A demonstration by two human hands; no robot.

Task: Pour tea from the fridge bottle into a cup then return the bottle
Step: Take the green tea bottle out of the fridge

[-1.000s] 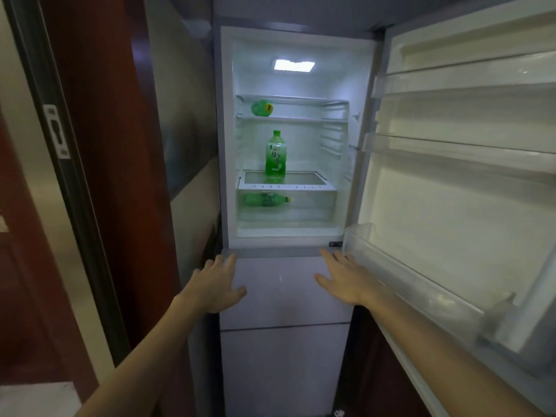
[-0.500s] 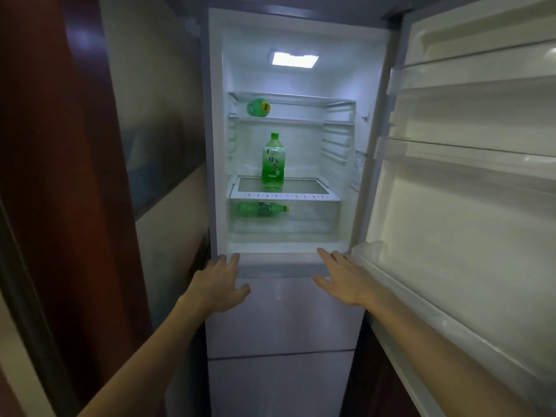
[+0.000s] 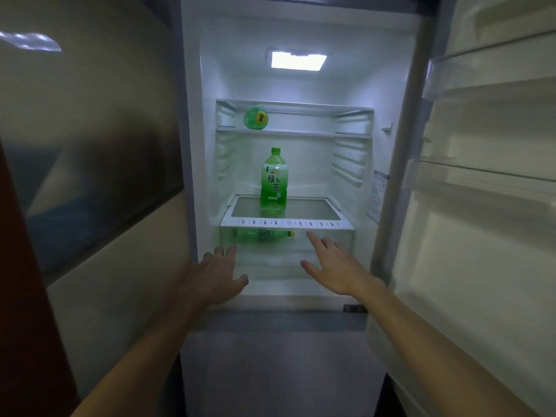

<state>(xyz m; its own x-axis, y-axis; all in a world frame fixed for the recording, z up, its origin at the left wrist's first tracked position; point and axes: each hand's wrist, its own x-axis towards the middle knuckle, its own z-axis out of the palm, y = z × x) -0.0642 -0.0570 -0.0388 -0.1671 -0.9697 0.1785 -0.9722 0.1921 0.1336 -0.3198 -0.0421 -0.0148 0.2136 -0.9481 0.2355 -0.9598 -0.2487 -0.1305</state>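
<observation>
A green tea bottle [image 3: 273, 180] with a green cap stands upright on the glass shelf [image 3: 285, 223] in the middle of the open fridge. My left hand [image 3: 218, 273] hovers with straight fingers at the lower left of the fridge opening, holding nothing. My right hand [image 3: 334, 264] reaches in below the shelf's front edge with fingers spread and nothing in it. Both hands are below the bottle and apart from it. No cup is in view.
A second green bottle [image 3: 264, 235] lies on its side in the drawer under the shelf. A third green bottle [image 3: 255, 118] lies on the top shelf, bottom end toward me. The fridge door [image 3: 481, 191] stands open on the right with bare racks. A wall panel [image 3: 90, 164] is on the left.
I have come closer to the fridge. Both hands have risen from in front of the lower freezer door to the fridge opening, the right one reaching furthest in.
</observation>
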